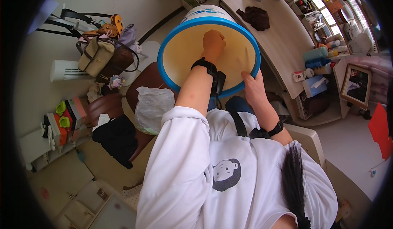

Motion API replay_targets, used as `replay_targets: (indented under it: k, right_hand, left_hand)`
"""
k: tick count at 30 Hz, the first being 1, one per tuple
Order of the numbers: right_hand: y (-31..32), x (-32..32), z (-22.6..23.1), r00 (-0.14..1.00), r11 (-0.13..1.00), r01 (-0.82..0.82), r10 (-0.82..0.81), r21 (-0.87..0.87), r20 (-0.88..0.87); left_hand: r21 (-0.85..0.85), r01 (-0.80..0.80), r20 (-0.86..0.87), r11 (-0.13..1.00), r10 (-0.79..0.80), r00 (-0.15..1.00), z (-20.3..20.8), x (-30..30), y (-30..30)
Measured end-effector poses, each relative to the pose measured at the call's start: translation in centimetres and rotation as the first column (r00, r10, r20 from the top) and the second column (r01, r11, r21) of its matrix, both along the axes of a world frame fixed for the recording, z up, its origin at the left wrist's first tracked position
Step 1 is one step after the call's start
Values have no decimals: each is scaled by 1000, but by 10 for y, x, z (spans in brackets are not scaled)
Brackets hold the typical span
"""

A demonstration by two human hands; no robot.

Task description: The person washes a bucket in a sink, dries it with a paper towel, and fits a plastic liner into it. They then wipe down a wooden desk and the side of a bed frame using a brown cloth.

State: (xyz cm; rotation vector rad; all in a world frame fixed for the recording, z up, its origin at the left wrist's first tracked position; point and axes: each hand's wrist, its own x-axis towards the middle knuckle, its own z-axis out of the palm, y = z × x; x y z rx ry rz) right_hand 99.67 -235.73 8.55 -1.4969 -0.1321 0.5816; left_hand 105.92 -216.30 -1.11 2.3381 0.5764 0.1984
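A round white bin (180,53) with a broad blue rim and a cream inside is tilted so its mouth faces me. Blue markings show on its outer wall. My left hand (214,44) is deep inside it, curled into a fist near the far wall; whatever the fingers hold, if anything, is hidden. At the bin's right side, my right hand (254,88) grips the blue rim, with the thumb on the inside and the other fingers out of sight. Left of the bin, a crumpled translucent plastic bag (153,108) lies on a brown chair (137,84).
A dark garment (114,139) hangs on the chair's left part. Bags (96,57) hang by the left wall, above shoe boxes (61,124). To the right runs a long desk (282,53) with a dark brown cloth (254,17), bottles, a tissue box (315,86) and a framed photo (356,86).
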Motion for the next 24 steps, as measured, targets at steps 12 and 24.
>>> replay_targets:
  k: [12, 24]
  right_hand:
    - [-3, 2, -11, 986, 1000, 17, -18, -7, -163]
    - [4, -1, 2, 997, 999, -36, 35, -13, -73]
  left_hand:
    - [-372, -584, 361, 721, 692, 625, 26, 39, 16]
    - [-89, -195, 225, 977, 211, 951, -11, 11, 5]
